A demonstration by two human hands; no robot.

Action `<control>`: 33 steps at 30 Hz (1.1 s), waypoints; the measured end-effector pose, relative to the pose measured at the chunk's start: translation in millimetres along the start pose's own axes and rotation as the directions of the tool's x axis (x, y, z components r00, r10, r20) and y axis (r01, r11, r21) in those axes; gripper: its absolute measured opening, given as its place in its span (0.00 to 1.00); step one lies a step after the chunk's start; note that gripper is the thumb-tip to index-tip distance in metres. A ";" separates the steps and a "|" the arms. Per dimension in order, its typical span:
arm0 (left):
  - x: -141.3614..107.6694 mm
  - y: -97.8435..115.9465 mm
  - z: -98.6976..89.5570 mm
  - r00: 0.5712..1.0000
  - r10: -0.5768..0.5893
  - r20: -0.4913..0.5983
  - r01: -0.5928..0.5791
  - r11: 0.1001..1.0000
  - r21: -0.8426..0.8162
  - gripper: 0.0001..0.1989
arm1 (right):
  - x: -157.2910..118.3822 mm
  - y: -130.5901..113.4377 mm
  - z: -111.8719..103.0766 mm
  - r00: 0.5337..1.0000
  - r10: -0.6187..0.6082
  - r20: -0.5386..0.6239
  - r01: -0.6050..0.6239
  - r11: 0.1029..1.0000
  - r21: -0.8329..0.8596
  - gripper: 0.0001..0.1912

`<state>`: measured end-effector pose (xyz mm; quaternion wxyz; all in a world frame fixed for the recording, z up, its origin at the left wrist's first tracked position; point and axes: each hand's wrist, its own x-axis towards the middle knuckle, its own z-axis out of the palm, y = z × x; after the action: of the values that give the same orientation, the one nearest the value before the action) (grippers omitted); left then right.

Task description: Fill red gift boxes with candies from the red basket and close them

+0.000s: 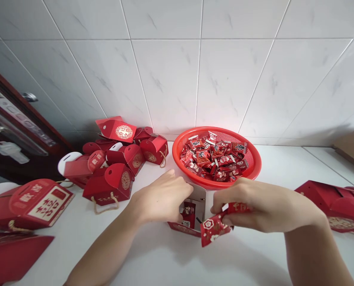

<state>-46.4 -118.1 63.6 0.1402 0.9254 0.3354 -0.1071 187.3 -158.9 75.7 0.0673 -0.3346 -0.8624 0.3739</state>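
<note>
Box open, packets inside, more in hand

From where I stand, the small box sits on the white counter, just in front of the basket. At least two dark packets lie in it and its top is unclosed, so I'd call it partly filled; how many lie deeper, I can't see. The left hand curls over its left side, fingers bent together; whether they pinch the wall, I can't tell. Beside the opening, the right hand pinches a flowered packet and another red one, both outside the box.

Loose packets heap the basket. To the left, many red boxes crowd together, several folded into shape; their contents are hidden. More boxes stand at far right.
</note>
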 end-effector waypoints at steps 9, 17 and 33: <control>-2.3 2.7 -13.2 0.988 0.152 0.005 -0.149 0.970 -0.193 0.24 | 10.8 1.9 -5.9 0.905 0.001 -0.426 0.130 0.952 0.277 0.06; 7.3 -18.1 -7.6 0.991 0.034 0.130 -0.007 0.979 -0.203 0.40 | 33.4 7.6 10.6 0.937 0.094 -0.337 -0.092 0.996 0.023 0.08; 6.2 -17.7 -9.6 0.988 0.092 0.125 -0.061 0.970 -0.236 0.37 | 26.9 -3.6 12.3 0.887 0.182 -0.425 -0.063 0.958 0.278 0.01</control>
<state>-52.3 -98.2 67.5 0.2734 0.9057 0.2994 -0.1240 160.3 -151.2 65.8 0.2820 -0.4538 -0.7451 0.3992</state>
